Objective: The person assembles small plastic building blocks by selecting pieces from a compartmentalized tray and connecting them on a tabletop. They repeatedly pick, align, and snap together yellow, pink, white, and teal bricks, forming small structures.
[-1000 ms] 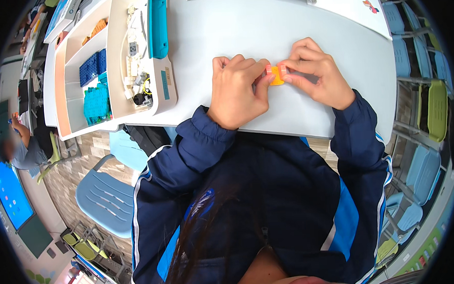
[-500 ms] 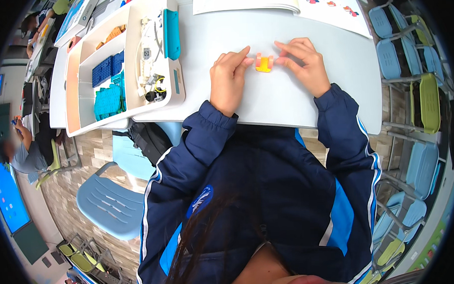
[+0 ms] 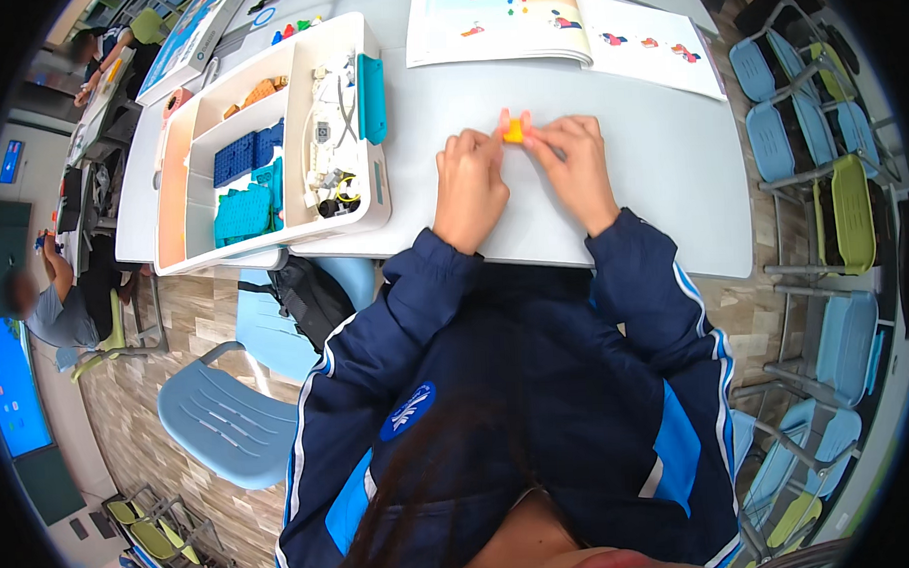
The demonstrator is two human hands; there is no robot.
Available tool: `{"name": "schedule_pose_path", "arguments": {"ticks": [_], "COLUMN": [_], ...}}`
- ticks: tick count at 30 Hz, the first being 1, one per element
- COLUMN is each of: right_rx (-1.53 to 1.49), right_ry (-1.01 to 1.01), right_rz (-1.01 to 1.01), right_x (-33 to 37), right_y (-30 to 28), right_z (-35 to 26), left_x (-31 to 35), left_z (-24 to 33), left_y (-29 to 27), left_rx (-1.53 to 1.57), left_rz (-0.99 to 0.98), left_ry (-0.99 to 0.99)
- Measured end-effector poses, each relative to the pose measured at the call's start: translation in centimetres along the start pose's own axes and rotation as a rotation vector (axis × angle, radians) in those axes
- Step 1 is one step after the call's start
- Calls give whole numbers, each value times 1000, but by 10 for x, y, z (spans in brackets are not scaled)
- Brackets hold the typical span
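Note:
A small building-brick piece (image 3: 513,133), yellow with pinkish-orange uprights, is held just above the table between my hands. My left hand (image 3: 470,186) has its fingers curled, thumb and forefinger pressing the piece's left side. From the other side my right hand (image 3: 575,160) pinches it between thumb and fingertips. The fingers hide part of its lower edge. Beyond the hands lies an open picture booklet (image 3: 506,50) with coloured brick figures on its pages.
To the left stands a white divided box (image 3: 175,229) of blue, teal, orange and white bricks and cables. A few coloured pieces (image 3: 289,31) lie behind it. Blue chairs (image 3: 224,417) and a black bag (image 3: 310,294) are below the table's edge. Another person (image 3: 60,303) sits far left.
My hands have come closer together, and the right fingers now grip the brick piece. The box and booklet appear slightly shifted as the view has moved.

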State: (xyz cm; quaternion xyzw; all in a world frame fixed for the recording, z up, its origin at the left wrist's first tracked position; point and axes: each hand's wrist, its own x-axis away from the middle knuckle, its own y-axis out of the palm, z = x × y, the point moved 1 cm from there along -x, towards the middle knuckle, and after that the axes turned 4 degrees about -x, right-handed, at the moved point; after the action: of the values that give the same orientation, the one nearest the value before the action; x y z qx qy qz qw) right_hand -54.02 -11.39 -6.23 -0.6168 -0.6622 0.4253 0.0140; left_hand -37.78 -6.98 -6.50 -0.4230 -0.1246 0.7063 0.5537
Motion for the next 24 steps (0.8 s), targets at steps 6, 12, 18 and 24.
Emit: {"name": "schedule_pose_path", "arguments": {"ticks": [6,12,18,24], "right_rx": [23,29,25,23], "right_ry": [-21,-3,3,-3], "right_rz": [36,-9,-70,-82], "right_x": [-60,-46,-47,-47], "right_y": [31,54,50,47], "right_z": [4,15,19,19], "left_x": [-63,-44,-41,-42], "left_z": [-30,-51,-50,-53], "left_y": [-5,8,8,9], "left_rx": [-13,-151,-130,-172], "left_rz": [113,81,107,82], "left_ry": [-84,-119,-93,-105]}}
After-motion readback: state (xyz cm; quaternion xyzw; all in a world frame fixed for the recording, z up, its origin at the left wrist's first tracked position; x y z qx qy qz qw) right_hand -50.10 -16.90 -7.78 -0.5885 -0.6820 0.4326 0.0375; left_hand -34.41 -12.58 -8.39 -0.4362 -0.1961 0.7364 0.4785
